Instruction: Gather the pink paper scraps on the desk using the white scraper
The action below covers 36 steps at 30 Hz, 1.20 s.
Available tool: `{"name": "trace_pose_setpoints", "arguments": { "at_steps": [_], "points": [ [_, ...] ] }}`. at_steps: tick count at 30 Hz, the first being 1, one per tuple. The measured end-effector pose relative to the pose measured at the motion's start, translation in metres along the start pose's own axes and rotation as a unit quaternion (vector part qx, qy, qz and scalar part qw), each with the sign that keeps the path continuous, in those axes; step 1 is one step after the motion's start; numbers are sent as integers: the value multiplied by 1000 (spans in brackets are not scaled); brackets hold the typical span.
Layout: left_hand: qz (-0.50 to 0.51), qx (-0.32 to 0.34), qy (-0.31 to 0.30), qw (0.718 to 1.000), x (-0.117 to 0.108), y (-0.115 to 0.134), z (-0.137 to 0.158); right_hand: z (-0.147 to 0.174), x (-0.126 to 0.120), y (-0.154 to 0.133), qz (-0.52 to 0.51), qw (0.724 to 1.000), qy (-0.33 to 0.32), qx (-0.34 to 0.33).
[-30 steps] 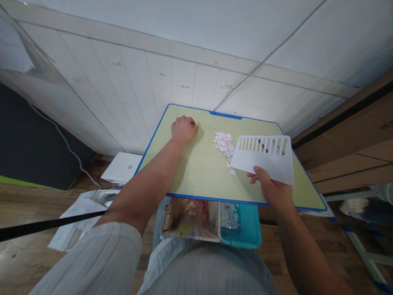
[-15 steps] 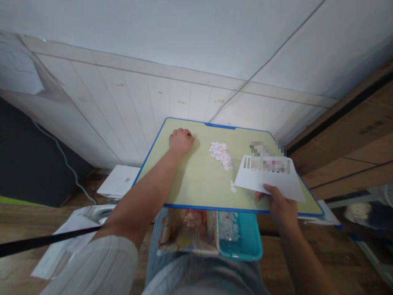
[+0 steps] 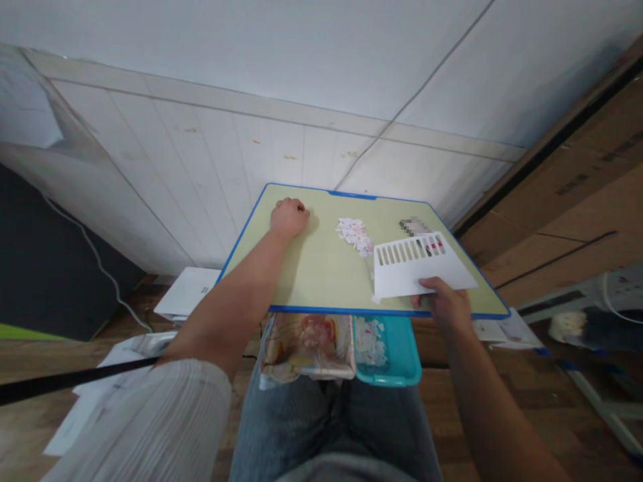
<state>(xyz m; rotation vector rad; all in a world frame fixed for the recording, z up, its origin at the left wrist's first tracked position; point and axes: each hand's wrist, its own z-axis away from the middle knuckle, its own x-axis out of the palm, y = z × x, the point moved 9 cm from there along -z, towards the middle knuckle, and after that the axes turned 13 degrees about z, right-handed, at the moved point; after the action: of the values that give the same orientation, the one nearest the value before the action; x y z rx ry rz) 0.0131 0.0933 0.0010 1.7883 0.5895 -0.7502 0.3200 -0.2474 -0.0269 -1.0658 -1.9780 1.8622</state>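
Right hand [image 3: 447, 301] grips the slotted card [image 3: 402, 281], left end swung nearer the counter's [image 3: 321, 281] front edge — long axis roughly alongside, slotted side away — left hand [image 3: 289, 217] curled, contents unclear.

Bare left hand [image 3: 290, 217]: fingers [image 3: 288, 203] curled inward; left forearm [image 3: 246, 288] extended forward. Bare right hand [image 3: 449, 304]: thumb [image 3: 429, 282] uppermost, fingers beneath; right forearm [image 3: 492, 395] angled inward.

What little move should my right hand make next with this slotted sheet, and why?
Perhaps slide the white slotted sheet leftward: the right hand grips it, and the pile of scraps lies loosely spread on the board, just beyond the sheet's left edge.
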Motion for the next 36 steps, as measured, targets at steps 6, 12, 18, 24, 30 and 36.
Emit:
{"name": "trace_pose_setpoints", "arguments": {
  "at_steps": [6,12,18,24,30,36],
  "points": [
    [10,12,8,1000,-2,1,-1,-2,2,0,-9,999,-38,4],
    [9,11,13,1000,0,-1,-3,-4,4,-2,-53,997,-54,13],
    [1,8,10,1000,-3,0,-1,-4,4,-4,-93,996,4,11],
    [-23,10,1,1000,-2,0,-2,-4,0,-3,-61,997,46,-8],
    [-20,7,3,1000,-1,-1,-3,1,1,-18,64,997,5,-41],
    [-10,11,9,1000,-1,-3,-4,4,-3,-9,67,998,-5,-16]
  ]
}}
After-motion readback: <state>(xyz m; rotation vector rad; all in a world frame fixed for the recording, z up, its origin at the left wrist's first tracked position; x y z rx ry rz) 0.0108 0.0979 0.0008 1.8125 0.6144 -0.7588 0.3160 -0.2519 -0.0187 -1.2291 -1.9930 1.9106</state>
